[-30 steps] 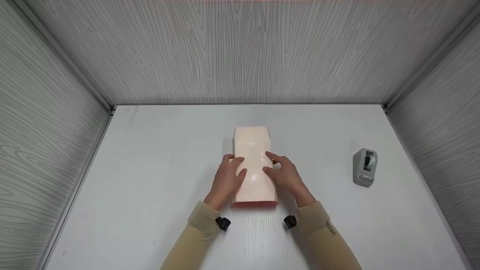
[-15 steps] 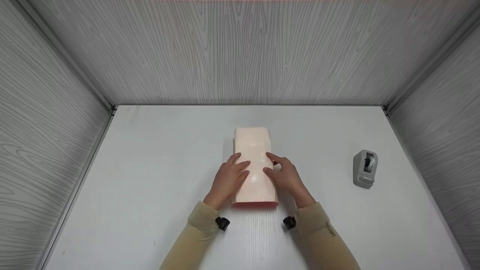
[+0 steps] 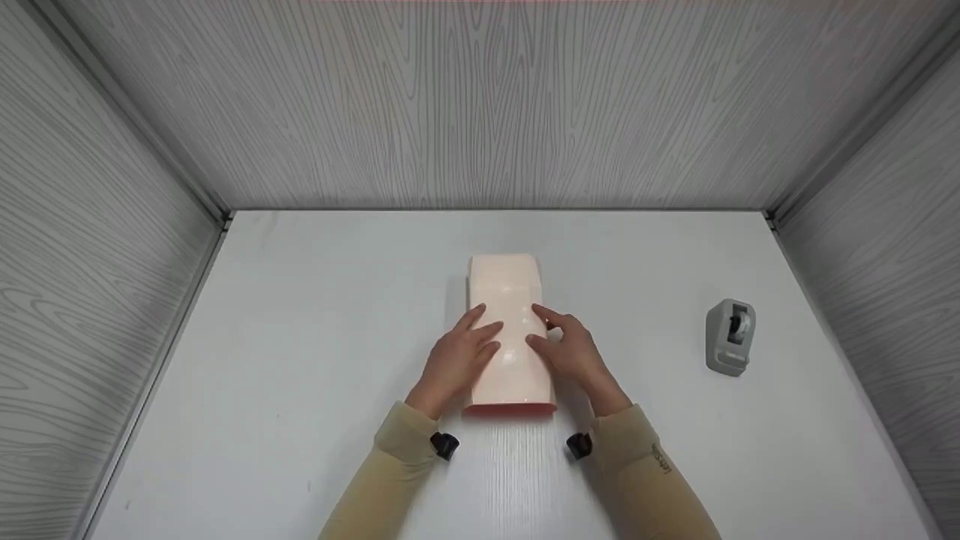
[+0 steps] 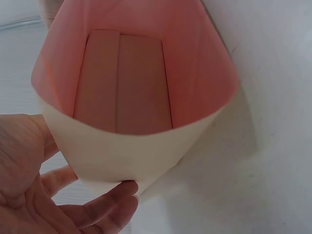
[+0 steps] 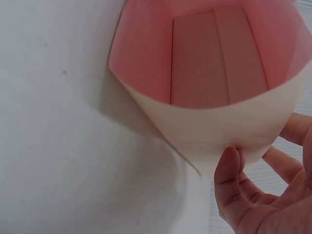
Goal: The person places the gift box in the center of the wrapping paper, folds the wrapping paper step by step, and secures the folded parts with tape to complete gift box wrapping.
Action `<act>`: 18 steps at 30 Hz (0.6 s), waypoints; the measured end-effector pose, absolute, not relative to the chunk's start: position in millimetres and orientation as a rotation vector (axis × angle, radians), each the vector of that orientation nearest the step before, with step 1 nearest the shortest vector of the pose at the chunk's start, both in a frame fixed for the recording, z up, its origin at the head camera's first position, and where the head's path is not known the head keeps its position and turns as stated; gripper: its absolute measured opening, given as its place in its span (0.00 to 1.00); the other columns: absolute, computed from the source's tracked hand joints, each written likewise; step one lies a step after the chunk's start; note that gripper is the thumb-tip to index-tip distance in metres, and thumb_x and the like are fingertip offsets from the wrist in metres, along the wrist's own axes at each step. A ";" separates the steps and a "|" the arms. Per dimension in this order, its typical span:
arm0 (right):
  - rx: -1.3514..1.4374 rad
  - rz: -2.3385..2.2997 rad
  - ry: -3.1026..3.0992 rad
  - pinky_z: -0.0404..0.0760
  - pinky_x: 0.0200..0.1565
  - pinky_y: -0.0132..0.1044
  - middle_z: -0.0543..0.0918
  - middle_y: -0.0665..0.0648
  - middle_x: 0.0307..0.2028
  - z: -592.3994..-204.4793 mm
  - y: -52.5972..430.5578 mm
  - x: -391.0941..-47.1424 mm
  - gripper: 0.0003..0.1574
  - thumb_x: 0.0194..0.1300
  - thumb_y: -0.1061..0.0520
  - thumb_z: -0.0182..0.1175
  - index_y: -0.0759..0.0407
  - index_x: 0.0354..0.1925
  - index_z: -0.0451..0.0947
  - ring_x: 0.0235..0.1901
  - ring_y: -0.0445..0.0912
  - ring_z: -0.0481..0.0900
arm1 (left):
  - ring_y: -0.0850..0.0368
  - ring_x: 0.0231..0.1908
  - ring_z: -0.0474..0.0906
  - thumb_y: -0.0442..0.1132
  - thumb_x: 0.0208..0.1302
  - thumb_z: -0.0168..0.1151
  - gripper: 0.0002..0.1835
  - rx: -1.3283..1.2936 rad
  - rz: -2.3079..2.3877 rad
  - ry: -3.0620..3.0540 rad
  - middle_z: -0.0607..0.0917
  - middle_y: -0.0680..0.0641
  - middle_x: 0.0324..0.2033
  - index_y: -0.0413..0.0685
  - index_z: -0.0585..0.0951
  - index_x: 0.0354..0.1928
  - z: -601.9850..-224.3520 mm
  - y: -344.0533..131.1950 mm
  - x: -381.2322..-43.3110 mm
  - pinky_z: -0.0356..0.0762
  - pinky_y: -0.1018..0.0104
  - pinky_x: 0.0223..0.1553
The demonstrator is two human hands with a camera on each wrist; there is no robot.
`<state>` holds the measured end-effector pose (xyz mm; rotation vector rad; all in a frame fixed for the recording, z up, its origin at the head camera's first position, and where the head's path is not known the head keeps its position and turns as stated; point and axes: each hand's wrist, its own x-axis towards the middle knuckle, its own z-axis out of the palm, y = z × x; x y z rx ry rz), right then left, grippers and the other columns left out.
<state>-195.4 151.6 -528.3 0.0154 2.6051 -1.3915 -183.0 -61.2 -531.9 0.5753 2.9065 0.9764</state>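
A paper sleeve (image 3: 514, 379), pale cream outside and pink inside, lies lengthwise on the table with its open end facing me. Through that end, both wrist views show the pink inside (image 4: 200, 73), where an overlapping seam runs lengthwise. My left hand (image 3: 450, 364) rests on its left side, fingers spread and fairly straight over the top. On the opposite side my right hand (image 3: 576, 356) grips the paper with bent fingers. In the right wrist view, a fingertip presses a small dent into the cream outside (image 5: 204, 131). The sleeve's underside is hidden.
A grey tape dispenser (image 3: 730, 337) with a roll in it stands on the right part of the white table (image 3: 300, 337). Grey wood-grain panels (image 3: 480, 105) enclose the table at the back and on both sides.
My left hand's fingers have straightened and slid farther up and inward over the top of the sleeve. The right hand, the sleeve and the tape dispenser stay practically where they were.
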 end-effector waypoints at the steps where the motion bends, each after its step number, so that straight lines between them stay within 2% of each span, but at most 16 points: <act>1: 0.022 -1.386 2.606 0.74 0.47 0.46 0.75 0.59 0.53 -528.8 151.8 -195.5 0.35 0.67 0.52 0.64 0.46 0.70 0.68 0.47 0.52 0.71 | 0.41 0.62 0.71 0.46 0.73 0.56 0.21 0.562 0.961 2.907 0.62 0.45 0.72 0.53 0.77 0.65 -531.6 -60.8 -183.3 0.71 0.47 0.58; 5: 0.030 -1.387 2.595 0.75 0.44 0.43 0.74 0.59 0.54 -529.3 153.3 -194.5 0.35 0.67 0.51 0.64 0.44 0.70 0.67 0.46 0.51 0.72 | 0.40 0.58 0.75 0.48 0.73 0.55 0.21 0.521 0.897 2.906 0.62 0.47 0.72 0.56 0.77 0.65 -530.4 -59.3 -184.3 0.75 0.45 0.52; 11: -0.058 -1.497 2.488 0.79 0.39 0.40 0.73 0.60 0.54 -528.7 162.4 -193.0 0.32 0.71 0.48 0.60 0.46 0.70 0.68 0.39 0.50 0.77 | 0.42 0.57 0.76 0.50 0.74 0.53 0.21 0.538 0.847 2.921 0.61 0.48 0.73 0.57 0.76 0.66 -530.2 -60.0 -183.5 0.77 0.46 0.48; 14: -0.086 -1.546 2.447 0.81 0.40 0.42 0.74 0.61 0.54 -528.2 171.2 -191.8 0.30 0.73 0.47 0.57 0.51 0.70 0.69 0.38 0.51 0.80 | 0.43 0.55 0.78 0.50 0.74 0.53 0.21 0.550 0.849 2.925 0.61 0.48 0.72 0.57 0.76 0.66 -529.3 -61.0 -182.6 0.79 0.48 0.46; 18: -0.079 -1.541 2.479 0.81 0.43 0.48 0.75 0.63 0.54 -526.8 186.0 -187.8 0.30 0.73 0.48 0.56 0.57 0.68 0.69 0.42 0.56 0.82 | 0.44 0.52 0.79 0.50 0.74 0.53 0.21 0.551 0.852 2.928 0.61 0.47 0.72 0.56 0.76 0.66 -528.5 -62.1 -180.9 0.80 0.50 0.42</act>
